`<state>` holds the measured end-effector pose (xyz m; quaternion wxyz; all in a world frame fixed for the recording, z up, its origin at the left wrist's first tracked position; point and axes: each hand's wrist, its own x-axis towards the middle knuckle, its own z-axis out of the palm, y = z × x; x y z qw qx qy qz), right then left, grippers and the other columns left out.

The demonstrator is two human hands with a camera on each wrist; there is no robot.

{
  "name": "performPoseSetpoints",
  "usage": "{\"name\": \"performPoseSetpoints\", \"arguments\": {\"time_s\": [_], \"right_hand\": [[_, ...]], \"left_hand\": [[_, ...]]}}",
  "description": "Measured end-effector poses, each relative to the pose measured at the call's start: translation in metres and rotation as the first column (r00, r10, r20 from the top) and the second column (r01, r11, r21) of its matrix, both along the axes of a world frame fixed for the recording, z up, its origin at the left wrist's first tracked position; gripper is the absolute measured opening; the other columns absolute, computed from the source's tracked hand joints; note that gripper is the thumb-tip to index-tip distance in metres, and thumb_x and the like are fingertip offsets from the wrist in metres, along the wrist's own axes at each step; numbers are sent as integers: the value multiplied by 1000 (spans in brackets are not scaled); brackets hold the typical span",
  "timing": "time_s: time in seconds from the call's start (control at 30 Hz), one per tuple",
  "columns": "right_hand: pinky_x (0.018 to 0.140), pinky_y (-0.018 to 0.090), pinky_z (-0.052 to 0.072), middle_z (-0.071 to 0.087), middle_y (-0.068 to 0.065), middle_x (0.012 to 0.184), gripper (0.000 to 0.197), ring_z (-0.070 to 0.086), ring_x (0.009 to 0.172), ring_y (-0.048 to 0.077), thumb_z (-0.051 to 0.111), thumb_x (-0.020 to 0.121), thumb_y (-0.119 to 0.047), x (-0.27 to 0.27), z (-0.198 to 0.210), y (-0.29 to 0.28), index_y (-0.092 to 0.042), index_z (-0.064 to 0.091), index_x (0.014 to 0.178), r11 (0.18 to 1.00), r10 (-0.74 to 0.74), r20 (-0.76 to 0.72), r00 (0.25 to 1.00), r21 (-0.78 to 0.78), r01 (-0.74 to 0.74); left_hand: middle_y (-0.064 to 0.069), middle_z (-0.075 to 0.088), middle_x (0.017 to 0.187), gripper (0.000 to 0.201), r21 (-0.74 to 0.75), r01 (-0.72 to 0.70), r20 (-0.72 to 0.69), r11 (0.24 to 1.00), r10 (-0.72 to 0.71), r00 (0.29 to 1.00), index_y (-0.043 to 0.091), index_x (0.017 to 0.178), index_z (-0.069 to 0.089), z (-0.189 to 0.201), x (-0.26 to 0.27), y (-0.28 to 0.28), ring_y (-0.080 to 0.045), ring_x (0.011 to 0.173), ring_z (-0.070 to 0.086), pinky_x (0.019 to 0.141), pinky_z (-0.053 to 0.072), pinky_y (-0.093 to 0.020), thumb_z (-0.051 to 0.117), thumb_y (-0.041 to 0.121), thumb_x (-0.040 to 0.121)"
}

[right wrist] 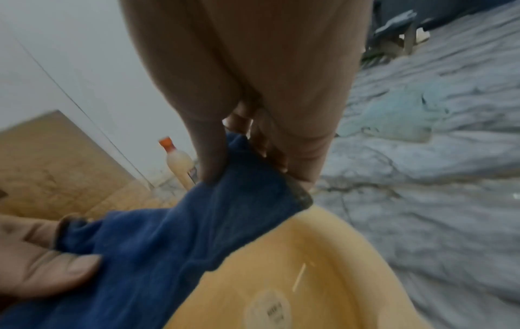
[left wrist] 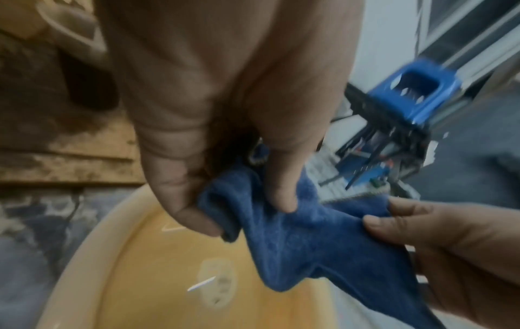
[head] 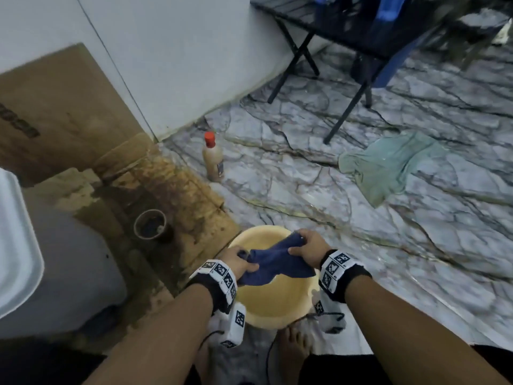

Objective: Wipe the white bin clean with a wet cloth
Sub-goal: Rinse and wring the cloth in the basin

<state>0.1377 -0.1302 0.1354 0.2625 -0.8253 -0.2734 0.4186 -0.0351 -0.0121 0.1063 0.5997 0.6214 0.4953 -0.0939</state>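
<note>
Cloth point(head: 273, 262), blue: I am holding it stretched over the yellow basin point(head: 277, 301) at lower centre, left hand point(head: 236, 259) pinching one end, right hand point(head: 308, 247) pinching the other. Step, as I judge it: wetting or wringing. White bin point(head: 16, 245): standing at the left edge, lid showing, untouched. Next move is calling for a firm twist, then carrying the cloth left.

Light dim, bluish, diffuse; no hard shadows. Head view bends straight lines at edges, soft overall. Both wrist views motion-blurred, backgrounds out of focus. Small glints on basin point(left wrist: 157, 256) water.
</note>
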Motion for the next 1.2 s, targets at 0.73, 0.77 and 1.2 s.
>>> {"name": "performPoseSetpoints", "arguments": {"time_s": [0.73,0.77,1.2], "right_hand": [[119,49,13,-16,8,159,83,-4,147,34,52,93,-30,-16,-179,21,-33,-5,152,643,572,-61,818,-586,-493],[119,49,14,-14,9,159,78,-4,147,34,50,94,-29,-19,-183,19,-33,-3,152,634,590,-38,806,-597,-492],[111,46,29,27,19,148,41,26,137,36,35,100,-19,-35,-181,8,-17,33,141,471,764,-43,644,-646,-601]], "left_hand": [[-18,-6,157,72,53,715,-615,697,-541,573,34,153,0,-151,46,-47,-39,145,2,117,12,-47,46,33,98],[-18,-7,157,71,43,721,-628,691,-543,558,35,153,-3,-150,44,-49,-39,145,0,117,13,-47,43,31,99],[-19,16,146,48,46,800,-621,598,-610,492,25,139,29,-151,31,-50,-41,135,15,107,33,-46,48,32,95]]}}
